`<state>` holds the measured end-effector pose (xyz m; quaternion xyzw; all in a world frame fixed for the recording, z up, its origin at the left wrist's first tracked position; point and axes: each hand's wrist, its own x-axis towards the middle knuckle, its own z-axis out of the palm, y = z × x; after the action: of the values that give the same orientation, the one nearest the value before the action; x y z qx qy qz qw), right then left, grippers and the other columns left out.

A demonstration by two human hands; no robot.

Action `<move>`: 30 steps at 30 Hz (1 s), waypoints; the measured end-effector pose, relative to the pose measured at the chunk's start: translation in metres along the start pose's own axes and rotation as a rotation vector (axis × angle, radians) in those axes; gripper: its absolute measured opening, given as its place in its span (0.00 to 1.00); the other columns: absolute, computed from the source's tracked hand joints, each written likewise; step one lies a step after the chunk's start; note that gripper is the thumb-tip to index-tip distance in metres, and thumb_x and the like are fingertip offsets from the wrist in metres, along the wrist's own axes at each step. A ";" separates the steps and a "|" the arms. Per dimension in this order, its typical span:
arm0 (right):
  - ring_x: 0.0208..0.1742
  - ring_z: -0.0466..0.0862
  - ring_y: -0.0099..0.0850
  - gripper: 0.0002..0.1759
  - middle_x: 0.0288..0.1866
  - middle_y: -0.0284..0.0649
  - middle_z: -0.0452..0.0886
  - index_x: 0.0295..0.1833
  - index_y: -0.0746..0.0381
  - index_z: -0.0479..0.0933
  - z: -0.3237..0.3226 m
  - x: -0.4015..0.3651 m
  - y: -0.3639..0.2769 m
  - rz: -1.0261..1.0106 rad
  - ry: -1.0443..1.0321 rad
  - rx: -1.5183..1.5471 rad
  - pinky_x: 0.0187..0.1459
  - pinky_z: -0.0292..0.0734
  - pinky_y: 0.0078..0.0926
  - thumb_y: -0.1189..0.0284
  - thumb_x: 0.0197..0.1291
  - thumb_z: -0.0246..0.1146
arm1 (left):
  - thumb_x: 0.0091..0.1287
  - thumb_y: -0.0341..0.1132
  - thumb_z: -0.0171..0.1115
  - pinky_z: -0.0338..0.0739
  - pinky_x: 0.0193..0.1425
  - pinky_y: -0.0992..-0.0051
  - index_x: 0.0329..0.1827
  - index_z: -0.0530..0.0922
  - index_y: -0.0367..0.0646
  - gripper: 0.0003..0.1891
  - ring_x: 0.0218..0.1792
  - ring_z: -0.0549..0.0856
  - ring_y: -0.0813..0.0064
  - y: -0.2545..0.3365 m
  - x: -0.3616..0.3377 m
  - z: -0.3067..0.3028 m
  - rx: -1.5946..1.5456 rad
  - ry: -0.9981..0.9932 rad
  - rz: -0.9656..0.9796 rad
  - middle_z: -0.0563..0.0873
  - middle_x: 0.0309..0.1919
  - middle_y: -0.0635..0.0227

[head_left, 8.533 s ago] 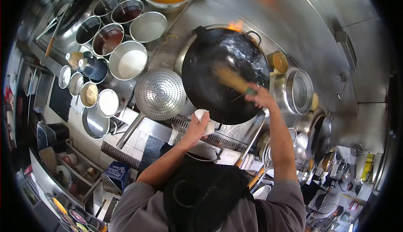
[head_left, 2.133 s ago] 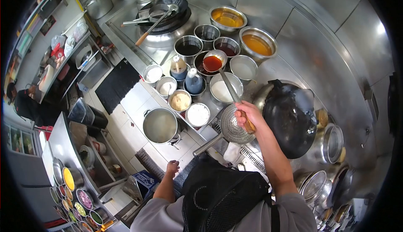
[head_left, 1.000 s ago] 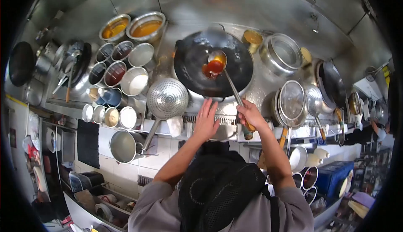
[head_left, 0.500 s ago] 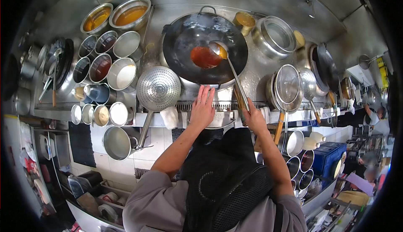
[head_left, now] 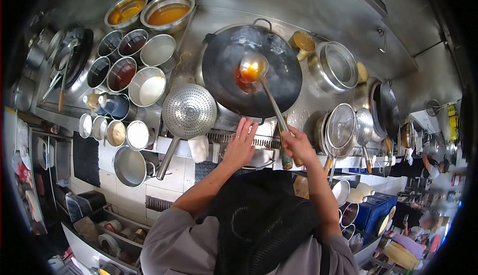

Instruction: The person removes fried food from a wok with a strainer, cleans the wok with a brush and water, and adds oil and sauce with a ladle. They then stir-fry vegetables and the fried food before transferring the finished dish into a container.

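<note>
A large black wok (head_left: 281,88) stands in front of me, with steam over its surface and a red-orange sauce (head_left: 244,82) in its middle. My right hand (head_left: 297,144) is closed around the handle of a long metal ladle (head_left: 254,66). The ladle's bowl is over the sauce and holds glossy orange liquid. My left hand (head_left: 241,144) lies at the wok's near rim, fingers stretched out, fingertips beside the near loop handle (head_left: 261,120). Whether they touch the rim is hard to tell.
Left of the wok lie a perforated strainer (head_left: 189,110), several metal pots of sauces, and bowls of amber liquid (head_left: 168,14). On the right are stacked metal pots (head_left: 338,66) and mesh strainers (head_left: 341,125). A person (head_left: 432,166) is far right.
My right hand has shifted the ladle's bowl leftward over the sauce, covering part of it. The view has tilted slightly. My left hand stays by the wok's near rim.
</note>
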<state>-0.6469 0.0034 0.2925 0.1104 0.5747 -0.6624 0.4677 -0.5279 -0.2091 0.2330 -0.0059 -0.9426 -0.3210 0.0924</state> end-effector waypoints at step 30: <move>0.44 0.84 0.60 0.30 0.38 0.63 0.84 0.71 0.59 0.66 -0.157 0.120 -0.196 -0.361 0.438 -0.934 0.49 0.78 0.58 0.69 0.63 0.61 | 0.63 0.27 0.64 0.60 0.77 0.57 0.71 0.67 0.39 0.31 0.77 0.60 0.47 0.029 0.015 0.022 -0.024 0.148 -0.159 0.67 0.72 0.52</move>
<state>-0.9192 0.0611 0.2901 -0.0741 0.9015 -0.3682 0.2151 -0.5441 -0.1740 0.2358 0.0916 -0.9267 -0.3381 0.1359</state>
